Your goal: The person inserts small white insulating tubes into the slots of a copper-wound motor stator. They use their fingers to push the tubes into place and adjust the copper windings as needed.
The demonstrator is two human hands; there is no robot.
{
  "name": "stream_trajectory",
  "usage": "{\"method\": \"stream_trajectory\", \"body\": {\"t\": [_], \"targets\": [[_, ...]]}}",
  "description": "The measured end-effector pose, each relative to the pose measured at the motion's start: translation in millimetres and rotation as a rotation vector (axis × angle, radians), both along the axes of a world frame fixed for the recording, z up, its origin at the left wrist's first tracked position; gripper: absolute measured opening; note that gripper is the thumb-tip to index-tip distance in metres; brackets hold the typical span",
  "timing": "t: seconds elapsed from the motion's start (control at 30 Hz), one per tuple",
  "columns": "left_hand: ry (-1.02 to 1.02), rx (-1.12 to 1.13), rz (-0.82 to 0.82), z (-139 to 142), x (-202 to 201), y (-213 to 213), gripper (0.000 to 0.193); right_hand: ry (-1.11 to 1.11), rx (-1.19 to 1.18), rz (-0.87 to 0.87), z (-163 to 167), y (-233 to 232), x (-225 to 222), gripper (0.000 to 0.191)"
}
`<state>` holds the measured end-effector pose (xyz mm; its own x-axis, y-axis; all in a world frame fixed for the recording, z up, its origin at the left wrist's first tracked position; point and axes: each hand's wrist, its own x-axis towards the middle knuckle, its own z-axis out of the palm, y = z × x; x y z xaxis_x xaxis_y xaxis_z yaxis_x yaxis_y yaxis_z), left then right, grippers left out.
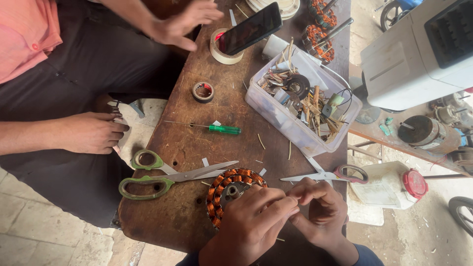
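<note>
A round stator wound with copper coils point(222, 185) lies on the worn wooden table point(187, 216) at the near edge. My left hand point(249, 224) rests over its right side, fingers curled. My right hand point(321, 212) meets it fingertip to fingertip just right of the stator. Both pinch a small pale piece that is mostly hidden between the fingers. Green-handled scissors point(162, 178) lie open left of the stator. A second pair of scissors with a pink-grey handle point(331, 174) lies just beyond my right hand.
Another person in an orange shirt sits at the left, one hand point(182, 22) near a tape roll point(222, 53) propping a dark phone point(251, 27), the other hand point(93, 132) on their lap. A green screwdriver point(224, 129), a small tape roll point(203, 91) and a clear parts box point(295, 129) are on the table.
</note>
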<state>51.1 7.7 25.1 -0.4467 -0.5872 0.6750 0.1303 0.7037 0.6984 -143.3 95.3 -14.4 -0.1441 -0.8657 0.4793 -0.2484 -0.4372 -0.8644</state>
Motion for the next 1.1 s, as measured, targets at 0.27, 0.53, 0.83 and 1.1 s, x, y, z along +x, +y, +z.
{"method": "stream_trajectory", "body": {"t": [0.27,0.53,0.83,1.1], "targets": [[0.023,-0.119,0.025,-1,1,-1,0.023,0.059,0.006,-0.024,2,-3,0,0.032],[0.106,-0.073,-0.087,0,3,-2,0.021,0.065,0.08,0.002,7,-12,6,0.033],[0.102,0.146,-0.083,4,6,0,0.014,0.175,0.154,0.002,13,-12,8,0.032],[-0.214,-0.07,-0.035,9,14,-3,0.021,0.206,0.141,0.02,21,-16,8,0.031]]}}
